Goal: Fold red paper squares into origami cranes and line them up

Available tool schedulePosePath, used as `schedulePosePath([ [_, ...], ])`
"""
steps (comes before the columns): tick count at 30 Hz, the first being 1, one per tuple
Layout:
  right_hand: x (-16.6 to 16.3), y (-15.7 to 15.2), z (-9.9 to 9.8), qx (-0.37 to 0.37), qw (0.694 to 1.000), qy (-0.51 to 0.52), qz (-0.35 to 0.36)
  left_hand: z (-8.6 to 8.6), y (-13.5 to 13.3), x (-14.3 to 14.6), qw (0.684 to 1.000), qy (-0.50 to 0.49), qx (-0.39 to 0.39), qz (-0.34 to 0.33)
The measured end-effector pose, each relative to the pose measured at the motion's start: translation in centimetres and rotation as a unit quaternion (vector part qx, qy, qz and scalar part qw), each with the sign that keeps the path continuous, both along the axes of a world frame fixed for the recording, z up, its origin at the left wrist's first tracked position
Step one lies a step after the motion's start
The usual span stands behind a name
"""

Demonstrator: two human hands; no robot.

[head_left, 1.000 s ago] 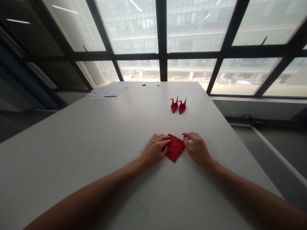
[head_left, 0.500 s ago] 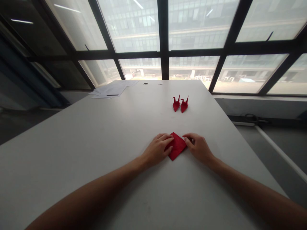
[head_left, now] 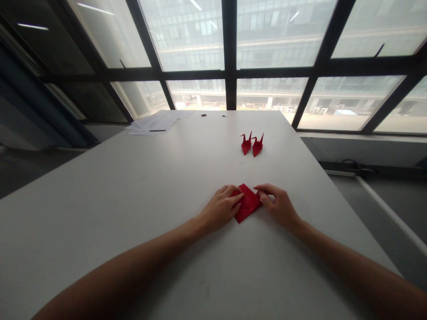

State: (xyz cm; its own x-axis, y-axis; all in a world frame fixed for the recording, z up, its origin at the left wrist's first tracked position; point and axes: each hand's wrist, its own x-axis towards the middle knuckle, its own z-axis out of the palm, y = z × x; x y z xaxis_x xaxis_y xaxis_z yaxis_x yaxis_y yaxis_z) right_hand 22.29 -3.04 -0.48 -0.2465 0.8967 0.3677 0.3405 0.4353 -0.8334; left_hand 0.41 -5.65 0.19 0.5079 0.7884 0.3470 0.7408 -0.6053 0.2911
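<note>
A folded square of red origami paper [head_left: 247, 205] lies on the white table with one corner toward me. Over its left side rests my left hand [head_left: 222, 204], fingers and thumb pressed on the sheet and holding it against the table. At the right corner, my right hand [head_left: 277, 202] has its thumb and index finger pinched together on the paper's edge. The left corner is hidden under my fingers. Beyond the hands stand two red paper cranes [head_left: 246, 146] side by side, tails raised.
The white table [head_left: 133, 186] stretches to large windows [head_left: 196, 40]. Loose white papers [head_left: 155, 122] lie at its far left. A dark round disc [head_left: 203, 115] is near the far edge. Right of the table, a cable [head_left: 355, 166] lies low by the wall.
My right thumb and index finger have closed on the paper's right corner. The left hand stays on the sheet. The view has shifted slightly.
</note>
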Motion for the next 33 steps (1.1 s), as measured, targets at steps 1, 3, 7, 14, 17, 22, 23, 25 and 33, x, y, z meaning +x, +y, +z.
schedulePosePath([
  [1,0.0,-0.1,0.0,0.0,1.0,0.003,0.01,0.1,0.0,0.0,1.0,0.0,-0.003,-0.001],
  [3,0.0,-0.3,0.1,0.007,1.0,0.005,0.03,0.1,0.0,0.0,1.0,-0.009,-0.013,-0.004],
  [7,0.0,-0.6,0.2,0.043,0.996,-0.024,0.079,0.1,0.1,0.0,0.997,-0.065,-0.049,0.017],
  [14,-0.2,-0.4,0.1,0.103,0.978,-0.108,0.143,0.3,0.0,0.2,0.99,-0.12,-0.061,0.038],
  [17,-0.2,-0.5,0.4,0.104,0.976,-0.131,0.142,0.1,-0.1,0.2,0.995,-0.09,-0.035,0.017],
  [22,-0.2,-0.4,0.3,0.116,0.976,-0.151,0.103,-0.1,0.0,0.1,0.998,-0.057,-0.015,0.008],
  [23,-0.2,-0.3,0.1,0.123,0.973,-0.166,0.099,0.0,-0.1,0.1,0.998,-0.054,-0.013,0.007],
  [25,-0.1,0.0,-0.3,0.132,0.965,-0.202,0.099,0.0,-0.2,0.2,0.999,-0.048,-0.01,0.009],
  [33,0.2,0.3,-0.9,0.147,0.953,-0.247,0.092,0.1,-1.1,0.4,1.0,-0.007,-0.014,0.014],
])
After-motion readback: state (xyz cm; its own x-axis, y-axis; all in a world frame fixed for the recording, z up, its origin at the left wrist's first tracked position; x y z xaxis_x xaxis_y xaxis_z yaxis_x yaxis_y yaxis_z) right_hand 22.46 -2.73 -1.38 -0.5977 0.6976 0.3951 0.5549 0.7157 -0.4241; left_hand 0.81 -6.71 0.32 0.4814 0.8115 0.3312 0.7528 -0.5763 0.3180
